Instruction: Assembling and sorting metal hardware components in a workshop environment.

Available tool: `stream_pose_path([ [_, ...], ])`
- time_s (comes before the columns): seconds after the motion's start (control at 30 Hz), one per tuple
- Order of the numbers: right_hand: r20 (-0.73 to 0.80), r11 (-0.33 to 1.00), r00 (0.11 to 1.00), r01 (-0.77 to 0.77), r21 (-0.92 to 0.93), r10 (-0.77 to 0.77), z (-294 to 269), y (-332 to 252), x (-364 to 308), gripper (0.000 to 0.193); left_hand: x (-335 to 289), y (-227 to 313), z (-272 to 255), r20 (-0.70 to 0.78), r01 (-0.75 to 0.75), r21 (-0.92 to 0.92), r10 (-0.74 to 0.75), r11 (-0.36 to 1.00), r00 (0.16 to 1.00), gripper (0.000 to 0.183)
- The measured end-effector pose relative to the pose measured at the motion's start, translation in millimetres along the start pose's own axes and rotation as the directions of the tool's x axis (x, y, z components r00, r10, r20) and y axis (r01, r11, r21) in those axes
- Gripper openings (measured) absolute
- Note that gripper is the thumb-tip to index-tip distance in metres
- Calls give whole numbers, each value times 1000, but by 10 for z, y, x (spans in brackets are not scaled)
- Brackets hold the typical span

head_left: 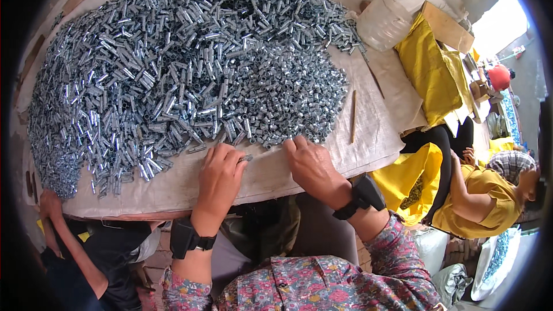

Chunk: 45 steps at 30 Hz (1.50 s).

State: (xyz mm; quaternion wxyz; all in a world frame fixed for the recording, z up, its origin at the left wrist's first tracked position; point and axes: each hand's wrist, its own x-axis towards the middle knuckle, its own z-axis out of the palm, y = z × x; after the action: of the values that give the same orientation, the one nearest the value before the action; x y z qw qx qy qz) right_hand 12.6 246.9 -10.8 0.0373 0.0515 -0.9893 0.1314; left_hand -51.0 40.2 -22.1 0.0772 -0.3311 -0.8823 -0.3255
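A broad heap of shiny metal sleeves [167, 75] covers most of the cloth-topped table. At its right front lies a pile of short metal rings [288, 95]. My left hand [220, 171] is closed at the heap's near edge, with a small grey metal sleeve [246, 158] sticking out between thumb and fingers. To the right, my right hand [313, 166] has its fingers pinched together at the near edge of the ring pile. What those fingertips hold, if anything, is hidden. Both wrists wear black bands with dark boxes.
A thin wooden stick [353, 116] lies on the white cloth [380, 138] right of the rings. Beyond it stand a translucent plastic bucket [384, 20] and a yellow sack [426, 69]. Another person's hand [49, 203] reaches the table's left corner. A person in yellow [481, 210] sits at right.
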Motion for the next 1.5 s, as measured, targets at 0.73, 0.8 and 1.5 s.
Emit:
stream_pose_path([
  [0.73,207,-129,976,-215,968,-72,-281,-485,-338,19,-644,489,-331,395,487,-866,-437,116,808,23],
  [0.8,191,-107,978,-199,974,-85,-265,-495,-363,21,-662,502,-327,392,478,-872,-434,105,811,23],
  [1.5,282,165,959,-281,946,19,-284,-564,-412,15,-710,494,-339,343,451,-875,-434,174,833,17],
])
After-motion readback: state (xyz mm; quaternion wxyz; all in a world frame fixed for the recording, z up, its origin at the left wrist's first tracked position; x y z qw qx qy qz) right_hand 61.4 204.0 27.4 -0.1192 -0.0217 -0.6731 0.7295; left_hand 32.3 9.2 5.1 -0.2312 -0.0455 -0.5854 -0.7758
